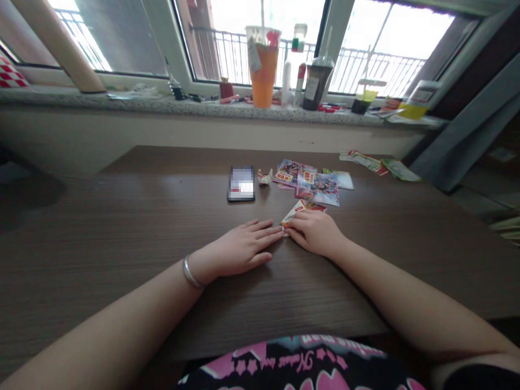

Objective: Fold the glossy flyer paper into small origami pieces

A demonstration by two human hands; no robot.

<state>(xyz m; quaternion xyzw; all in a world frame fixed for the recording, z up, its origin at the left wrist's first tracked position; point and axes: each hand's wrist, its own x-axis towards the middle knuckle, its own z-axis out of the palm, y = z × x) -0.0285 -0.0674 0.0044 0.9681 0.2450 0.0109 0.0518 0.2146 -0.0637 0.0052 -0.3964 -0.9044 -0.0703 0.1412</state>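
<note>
Left hand [247, 246]: palm down, fingers loosely spread, fingertips at the near-left corner of the folded paper [293, 212]. Right hand [316, 232]: curled over the paper, fingers bunched; can't tell if it's truly pinching. Risk: if the left fingertips slide off that corner, the sheet could skew or crease off-line; a hard pull could tear it. Paper lies just near of the flyers [317, 187]. Visible strip's long axis runs near-left to far-right; far end hidden partly by the hand, so full outline unclear.

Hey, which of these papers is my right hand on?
The white-and-orange paper, nearest you; the other papers lie farther back, untouched.
</note>
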